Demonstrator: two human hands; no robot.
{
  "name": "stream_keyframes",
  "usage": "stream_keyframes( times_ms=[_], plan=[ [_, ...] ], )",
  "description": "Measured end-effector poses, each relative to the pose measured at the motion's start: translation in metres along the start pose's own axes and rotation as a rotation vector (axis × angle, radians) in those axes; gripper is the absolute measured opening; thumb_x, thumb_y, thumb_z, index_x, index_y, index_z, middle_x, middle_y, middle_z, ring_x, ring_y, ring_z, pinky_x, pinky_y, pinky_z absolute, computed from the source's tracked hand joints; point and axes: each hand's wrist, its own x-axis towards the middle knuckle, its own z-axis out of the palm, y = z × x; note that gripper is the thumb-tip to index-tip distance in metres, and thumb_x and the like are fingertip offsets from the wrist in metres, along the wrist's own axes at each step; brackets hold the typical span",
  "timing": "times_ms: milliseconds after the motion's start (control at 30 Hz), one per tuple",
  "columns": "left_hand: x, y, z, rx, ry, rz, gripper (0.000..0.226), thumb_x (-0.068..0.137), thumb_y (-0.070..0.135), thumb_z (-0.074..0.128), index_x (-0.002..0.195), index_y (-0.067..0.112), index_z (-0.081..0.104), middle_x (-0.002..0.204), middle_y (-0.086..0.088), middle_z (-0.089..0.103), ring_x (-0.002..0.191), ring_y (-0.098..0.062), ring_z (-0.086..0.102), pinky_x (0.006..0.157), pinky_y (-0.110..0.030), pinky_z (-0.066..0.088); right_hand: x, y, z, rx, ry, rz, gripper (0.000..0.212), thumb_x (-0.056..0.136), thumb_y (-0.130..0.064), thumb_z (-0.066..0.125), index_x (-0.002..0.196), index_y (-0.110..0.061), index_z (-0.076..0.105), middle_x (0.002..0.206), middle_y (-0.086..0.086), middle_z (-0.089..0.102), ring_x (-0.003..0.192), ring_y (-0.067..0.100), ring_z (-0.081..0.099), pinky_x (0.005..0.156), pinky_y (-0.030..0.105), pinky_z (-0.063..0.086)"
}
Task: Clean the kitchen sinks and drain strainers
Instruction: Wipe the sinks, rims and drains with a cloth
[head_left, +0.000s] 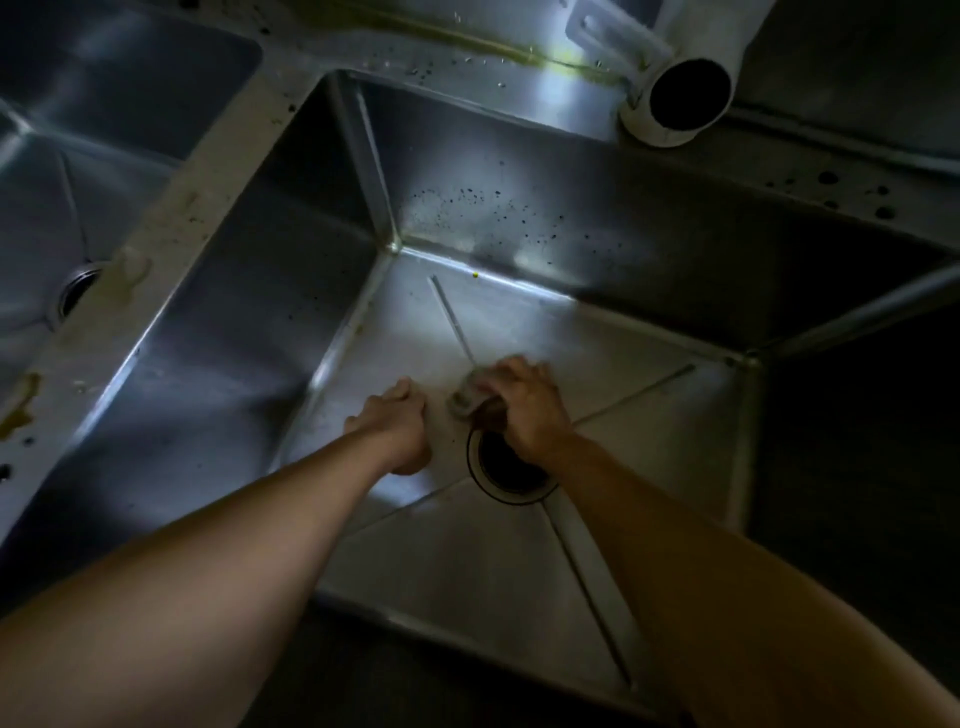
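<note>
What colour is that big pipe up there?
White, with a dark opening; the head view shows the pipe above the sink.

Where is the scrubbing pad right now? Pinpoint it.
In the head view, the scrubbing pad is gripped by the right hand on the sink floor, at the drain's far edge.

sink (519, 208): silver steel, dark-speckled; pipe (670, 88): white; rim streak (467, 41): yellow-green; scrubber (470, 397): grey

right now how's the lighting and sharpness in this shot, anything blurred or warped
Head view: dim overall, one bright patch on the sink floor and glare on the back rim; the right hand and its scrubbing pad are motion-blurred; the left hand is sharper; wide-angle bends the sink edges.
</note>
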Motion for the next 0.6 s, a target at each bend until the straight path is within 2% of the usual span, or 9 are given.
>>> stream_keyframes(
  times_ms=[100,167,200,267,333,367,400,467,600],
  plan=[
    [-0.004,-0.001,-0.004,0.007,-0.013,0.025,0.068,0.087,0.008,0.044,0.150,0.022,0.022,0.160,0.006,-0.004,0.142,-0.028,0.022,0.111,-0.043,0.032,-0.022,-0.014,0.001,-0.038,-0.143,-0.141,0.035,0.088,-0.025,0.060,0.122,-0.028,0.063,0.128,0.004,0.050,0.111,0.032,0.045,0.095,0.032,0.039],
    [-0.010,0.000,-0.005,-0.003,-0.019,0.035,0.062,0.086,0.007,0.043,0.146,0.021,0.031,0.159,0.004,0.003,0.139,-0.029,0.028,0.110,-0.046,0.031,-0.034,-0.018,-0.006,-0.060,-0.213,-0.208,0.036,0.083,-0.024,0.067,0.119,-0.024,0.068,0.126,0.006,0.055,0.112,0.030,0.051,0.097,0.030,0.039],
    [-0.014,0.002,-0.004,-0.013,-0.016,0.024,0.061,0.086,0.006,0.043,0.144,0.021,0.033,0.158,0.004,0.005,0.138,-0.029,0.029,0.110,-0.048,0.028,-0.041,-0.017,-0.009,-0.038,-0.196,-0.207,0.036,0.080,-0.022,0.070,0.116,-0.021,0.069,0.124,0.008,0.058,0.113,0.030,0.052,0.098,0.030,0.039],
    [-0.023,0.007,0.001,-0.037,-0.001,-0.001,0.061,0.085,0.004,0.045,0.142,0.022,0.034,0.158,0.005,0.007,0.135,-0.030,0.033,0.108,-0.049,0.025,-0.061,-0.011,-0.016,0.041,-0.057,-0.027,0.039,0.079,-0.013,0.066,0.118,-0.018,0.066,0.124,0.010,0.056,0.115,0.031,0.049,0.100,0.031,0.039],
    [-0.029,0.012,0.010,-0.032,0.011,-0.018,0.062,0.083,0.002,0.048,0.141,0.023,0.035,0.156,0.005,0.010,0.132,-0.031,0.036,0.104,-0.048,0.026,-0.078,0.001,-0.021,0.156,0.176,0.296,0.043,0.080,-0.010,0.058,0.120,-0.024,0.063,0.125,0.008,0.050,0.114,0.029,0.048,0.095,0.029,0.042],
    [-0.030,0.014,0.013,-0.024,0.012,-0.026,0.062,0.083,0.002,0.050,0.140,0.022,0.035,0.155,0.004,0.013,0.130,-0.030,0.038,0.102,-0.046,0.028,-0.085,0.009,-0.022,0.174,0.234,0.450,0.043,0.080,-0.011,0.057,0.121,-0.025,0.060,0.124,0.008,0.046,0.113,0.029,0.048,0.092,0.029,0.043],
    [-0.032,0.015,0.016,-0.010,0.011,-0.035,0.062,0.082,0.002,0.051,0.140,0.021,0.035,0.153,0.004,0.016,0.128,-0.030,0.040,0.100,-0.045,0.030,-0.091,0.015,-0.023,0.144,0.221,0.585,0.045,0.079,-0.013,0.059,0.123,-0.025,0.056,0.126,0.009,0.042,0.114,0.030,0.047,0.089,0.030,0.043],
    [-0.032,0.015,0.018,0.027,0.004,-0.040,0.066,0.082,0.004,0.051,0.143,0.018,0.031,0.153,0.003,0.017,0.130,-0.029,0.039,0.101,-0.044,0.030,-0.098,0.020,-0.019,0.081,0.081,0.761,0.052,0.081,-0.017,0.064,0.129,-0.020,0.043,0.130,0.012,0.034,0.117,0.033,0.044,0.087,0.035,0.045],
    [-0.027,0.009,0.016,0.084,-0.035,0.003,0.074,0.082,0.006,0.050,0.148,0.024,0.023,0.159,0.006,0.003,0.139,-0.028,0.028,0.108,-0.044,0.029,-0.095,0.001,0.003,0.119,0.002,0.763,0.056,0.085,-0.030,0.064,0.131,-0.011,0.038,0.132,0.017,0.033,0.116,0.035,0.045,0.085,0.036,0.044]
  ],
)
